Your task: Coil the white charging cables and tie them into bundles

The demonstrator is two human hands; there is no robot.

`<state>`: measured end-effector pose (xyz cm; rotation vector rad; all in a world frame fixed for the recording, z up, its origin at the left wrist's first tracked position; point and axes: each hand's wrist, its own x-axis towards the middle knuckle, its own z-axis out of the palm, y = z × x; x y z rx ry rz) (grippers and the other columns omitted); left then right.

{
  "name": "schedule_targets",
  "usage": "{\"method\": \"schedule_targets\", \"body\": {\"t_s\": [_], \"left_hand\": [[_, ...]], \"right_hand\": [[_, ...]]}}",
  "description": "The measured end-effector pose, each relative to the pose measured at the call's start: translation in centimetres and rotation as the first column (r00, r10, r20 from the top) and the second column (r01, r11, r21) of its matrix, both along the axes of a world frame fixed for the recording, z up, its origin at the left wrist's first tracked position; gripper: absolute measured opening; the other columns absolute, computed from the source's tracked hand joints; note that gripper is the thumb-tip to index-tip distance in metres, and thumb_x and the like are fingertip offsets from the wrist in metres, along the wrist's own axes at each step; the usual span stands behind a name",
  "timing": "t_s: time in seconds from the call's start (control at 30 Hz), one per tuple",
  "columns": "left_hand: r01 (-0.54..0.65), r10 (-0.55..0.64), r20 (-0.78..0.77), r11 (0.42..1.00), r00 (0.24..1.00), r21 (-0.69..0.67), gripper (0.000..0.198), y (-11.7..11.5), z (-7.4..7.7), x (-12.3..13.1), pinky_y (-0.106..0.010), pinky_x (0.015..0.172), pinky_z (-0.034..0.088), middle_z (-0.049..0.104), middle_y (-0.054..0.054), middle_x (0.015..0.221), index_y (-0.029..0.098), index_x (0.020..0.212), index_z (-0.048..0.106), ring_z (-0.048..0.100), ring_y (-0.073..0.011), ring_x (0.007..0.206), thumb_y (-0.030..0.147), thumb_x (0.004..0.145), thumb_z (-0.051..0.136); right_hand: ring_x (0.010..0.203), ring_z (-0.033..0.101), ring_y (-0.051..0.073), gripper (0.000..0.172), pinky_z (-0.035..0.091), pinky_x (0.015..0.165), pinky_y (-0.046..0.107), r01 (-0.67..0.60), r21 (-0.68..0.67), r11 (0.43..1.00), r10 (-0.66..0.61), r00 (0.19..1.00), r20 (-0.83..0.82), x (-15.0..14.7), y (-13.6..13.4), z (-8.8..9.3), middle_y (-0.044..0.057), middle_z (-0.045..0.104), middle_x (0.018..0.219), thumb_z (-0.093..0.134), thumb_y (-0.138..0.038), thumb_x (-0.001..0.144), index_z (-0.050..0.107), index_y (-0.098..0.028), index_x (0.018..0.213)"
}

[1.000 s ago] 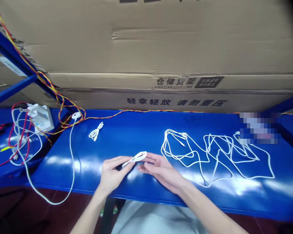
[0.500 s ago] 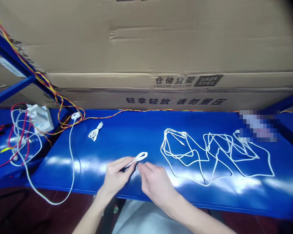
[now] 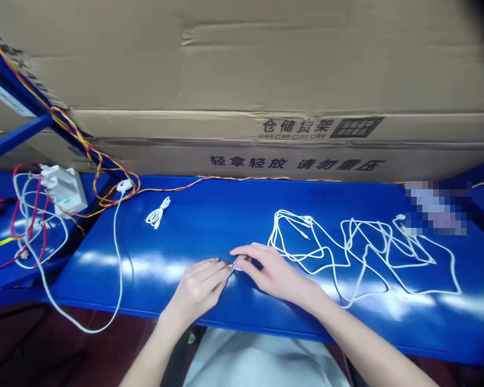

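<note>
Over the front middle of the blue bench (image 3: 210, 226), my left hand (image 3: 199, 287) and my right hand (image 3: 268, 271) meet fingertip to fingertip. Both are closed on a small folded white cable (image 3: 234, 265). Only a short bit of that cable shows between the fingers; the rest is covered by my right hand. A second small white cable bundle (image 3: 158, 212) lies farther back to the left. A long tangle of loose white cables (image 3: 358, 250) is spread out to the right of my right hand.
Large cardboard boxes (image 3: 242, 91) stand along the back of the bench. A twisted red-yellow wire (image 3: 105, 183) runs along the back edge. At the far left sit a white charger block (image 3: 62, 188) and looped white and red cables; one white cable hangs over the front edge.
My right hand has turned palm down and moved over the folded cable loop, covering most of it. My left hand keeps its pinch on the cable's near end.
</note>
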<state>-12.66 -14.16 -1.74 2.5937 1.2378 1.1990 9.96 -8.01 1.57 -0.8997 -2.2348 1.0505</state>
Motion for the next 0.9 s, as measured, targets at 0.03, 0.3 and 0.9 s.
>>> {"method": "schedule_targets", "body": {"t_s": [0.03, 0.3, 0.9], "left_hand": [[0.004, -0.004, -0.003, 1.0, 1.0, 0.004, 0.028, 0.0, 0.0, 0.0, -0.033, 0.094, 0.065, 0.082, -0.003, 0.103, 0.02, 0.114, 0.072, 0.079, -0.0187, 0.094, 0.005, 0.092, 0.067], [-0.029, 0.045, 0.092, 0.987, 0.995, -0.16, 0.018, -0.2, -0.2, -0.1, -0.034, 0.092, 0.064, 0.081, -0.003, 0.098, 0.022, 0.107, 0.07, 0.079, -0.0197, 0.093, 0.01, 0.093, 0.067], [0.126, -0.112, 0.081, 0.972, 0.99, -0.2, 0.02, 0.6, 0.4, -0.3, -0.032, 0.081, 0.06, 0.081, -0.003, 0.095, 0.021, 0.085, 0.067, 0.077, -0.0185, 0.092, 0.007, 0.096, 0.059]], "right_hand": [[0.102, 0.068, 0.018, 0.027, 0.051, 0.094, 0.033, -0.016, -0.002, 1.0, 0.016, 1.0, 0.021, 0.0, 0.2, 0.2, 0.006, 0.075, 0.113, 0.057, -0.025, 0.105, 0.07, -0.023, 0.129], [0.087, 0.066, 0.016, 0.021, 0.048, 0.08, 0.027, -0.292, -0.006, 0.956, 0.285, 0.928, 0.241, -0.5, 2.4, 2.4, 0.004, 0.068, 0.095, 0.059, -0.022, 0.102, 0.079, -0.023, 0.104], [0.091, 0.066, 0.018, 0.025, 0.049, 0.08, 0.028, -0.462, -0.037, 0.886, 0.446, 0.826, 0.344, -1.2, 5.1, 3.1, 0.002, 0.074, 0.096, 0.063, -0.006, 0.087, 0.08, -0.024, 0.091]]}}
